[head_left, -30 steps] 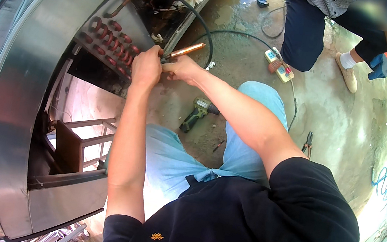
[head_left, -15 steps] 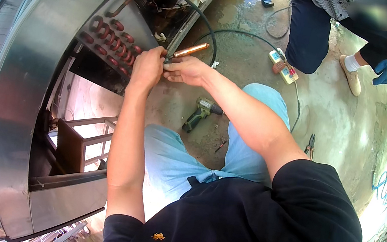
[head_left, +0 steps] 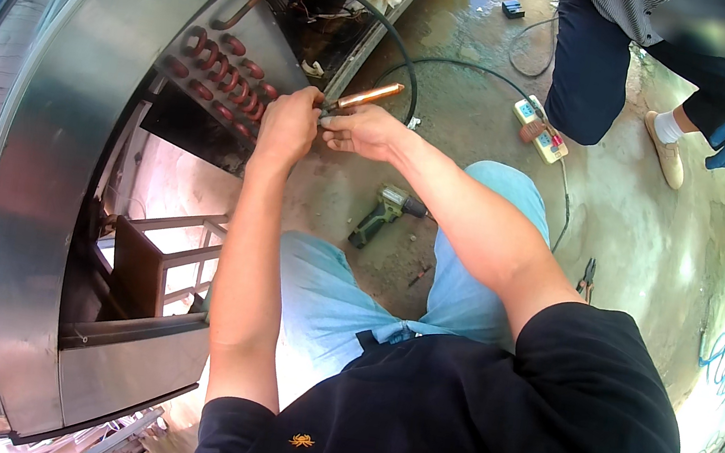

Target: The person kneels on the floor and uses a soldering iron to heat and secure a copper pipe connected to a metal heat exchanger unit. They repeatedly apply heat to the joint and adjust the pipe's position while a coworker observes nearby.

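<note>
A short copper tube [head_left: 369, 96], shiny and orange-brown, sticks out to the far right from between two hands. The right hand [head_left: 360, 130] pinches its near end with fingers closed on it. The left hand [head_left: 289, 125] is curled shut just beside it, touching the same end. To the left stands a steel cabinet [head_left: 69, 117] with a row of copper pipe bends [head_left: 221, 74]. A green cordless drill [head_left: 383, 216] lies on the concrete floor [head_left: 642, 240] nearer the person.

The short tube [head_left: 369, 96] at 12 o'clock is shiny copper metal. The big cabinet [head_left: 69, 117] at 9 o'clock is smooth, shiny steel. The floor [head_left: 657, 261] at 3 o'clock is rough, dull concrete.
</note>
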Tool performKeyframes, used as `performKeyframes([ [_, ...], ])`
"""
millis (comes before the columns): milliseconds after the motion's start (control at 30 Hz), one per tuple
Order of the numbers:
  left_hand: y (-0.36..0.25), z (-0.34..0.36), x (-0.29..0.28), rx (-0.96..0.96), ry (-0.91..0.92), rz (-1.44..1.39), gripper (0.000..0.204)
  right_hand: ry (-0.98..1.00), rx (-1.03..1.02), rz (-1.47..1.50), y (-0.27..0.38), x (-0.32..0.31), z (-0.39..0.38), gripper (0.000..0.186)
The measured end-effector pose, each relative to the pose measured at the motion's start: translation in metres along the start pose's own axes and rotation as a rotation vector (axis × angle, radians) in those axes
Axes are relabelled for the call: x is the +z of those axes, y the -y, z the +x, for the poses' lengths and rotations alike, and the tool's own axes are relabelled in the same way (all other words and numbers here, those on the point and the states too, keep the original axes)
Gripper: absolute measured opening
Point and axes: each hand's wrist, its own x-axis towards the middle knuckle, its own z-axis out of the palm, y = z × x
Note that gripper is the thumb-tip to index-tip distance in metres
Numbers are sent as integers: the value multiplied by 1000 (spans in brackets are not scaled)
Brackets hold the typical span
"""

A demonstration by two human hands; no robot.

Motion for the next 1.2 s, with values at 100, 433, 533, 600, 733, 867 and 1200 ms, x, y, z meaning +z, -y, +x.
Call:
performKeyframes([
  [100, -3, -1, 0, -37, 8, 30, 24, -20, -12, -76, 0, 1, 1, 20],
  [433, -2, -3, -1, 8, -1, -24, 27, -107, -178, 23, -20, 7, 0, 39],
  [533, 3, -1, -2, 21, 10, -72, 30, -115, -235, 10, -23, 8, 3, 44],
  [600, 7, 3, -2, -21, 61, -168, 33, -115, -273, 13, -28, 5, 10, 43],
  [733, 5, 10, -8, 104, 71, 10, 34, -164, -364, -86, -30, 5, 12, 37],
  [867, 5, 23, -16, 138, 229, 73, 33, -278, -424, -134, -32, 15, 8, 28],
  [1200, 13, 24, -1, 62, 216, -59, 34, -260, -432, -158, -30, 16, 5, 20],
])
